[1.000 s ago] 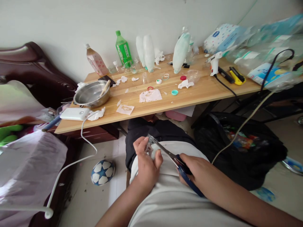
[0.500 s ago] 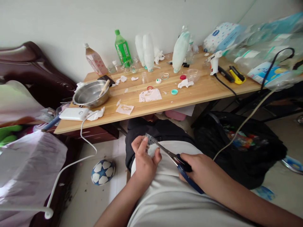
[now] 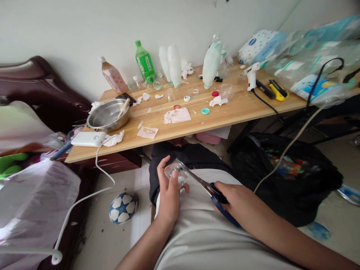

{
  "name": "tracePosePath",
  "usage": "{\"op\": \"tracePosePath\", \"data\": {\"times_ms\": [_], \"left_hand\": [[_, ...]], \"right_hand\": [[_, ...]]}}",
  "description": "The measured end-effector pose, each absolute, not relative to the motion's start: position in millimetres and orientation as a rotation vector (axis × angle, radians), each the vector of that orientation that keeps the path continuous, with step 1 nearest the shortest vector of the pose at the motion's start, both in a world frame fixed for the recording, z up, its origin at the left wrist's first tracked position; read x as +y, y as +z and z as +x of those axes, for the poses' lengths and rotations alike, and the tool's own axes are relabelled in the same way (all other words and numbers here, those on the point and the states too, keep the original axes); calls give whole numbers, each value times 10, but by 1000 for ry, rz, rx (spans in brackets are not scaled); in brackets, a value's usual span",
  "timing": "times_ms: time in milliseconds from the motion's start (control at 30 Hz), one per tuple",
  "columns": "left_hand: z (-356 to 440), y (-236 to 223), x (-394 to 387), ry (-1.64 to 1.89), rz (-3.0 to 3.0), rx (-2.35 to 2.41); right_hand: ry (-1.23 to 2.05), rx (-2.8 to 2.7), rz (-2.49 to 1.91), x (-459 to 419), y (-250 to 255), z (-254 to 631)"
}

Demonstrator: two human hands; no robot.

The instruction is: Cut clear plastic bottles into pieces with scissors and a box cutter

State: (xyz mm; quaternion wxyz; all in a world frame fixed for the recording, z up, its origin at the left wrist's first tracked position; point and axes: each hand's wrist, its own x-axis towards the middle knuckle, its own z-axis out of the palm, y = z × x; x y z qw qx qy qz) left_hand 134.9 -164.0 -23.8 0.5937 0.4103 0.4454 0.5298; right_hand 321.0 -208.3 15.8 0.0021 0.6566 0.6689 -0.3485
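Note:
Over my lap, my left hand (image 3: 169,187) holds a clear piece of plastic bottle (image 3: 179,173) between thumb and fingers, with the index finger raised along its far side. Scissors (image 3: 207,186) with dark blue handles are in my right hand (image 3: 232,197), fingers wrapped round the grips. Their blades point up and left and lie against the rim of the plastic piece. How much plastic sits between the blades I cannot make out.
Ahead, a wooden table (image 3: 157,140) bears a steel bowl (image 3: 108,119), a green bottle (image 3: 145,63), white-coated bottles (image 3: 174,67), a glue gun (image 3: 252,77) and a white power bank (image 3: 88,139). A black rubbish bag (image 3: 284,195) stands right; a football (image 3: 123,208) lies left.
My left hand has loosened and turned its hold, so its fingers are more spread and more of the clear plastic shows. The scissors have stayed almost in place.

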Motion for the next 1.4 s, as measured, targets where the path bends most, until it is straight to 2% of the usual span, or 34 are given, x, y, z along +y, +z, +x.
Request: {"op": "tracePosePath", "data": {"times_ms": [833,1400], "left_hand": [[1421,-265,-1622,1480,1305,1104],[1386,-338,-1621,1528,1393,1172]], "right_hand": [[-1353,2139,2078,-2038,197,3212],[-1194,2145,2107,-2022,174,3203]]}}
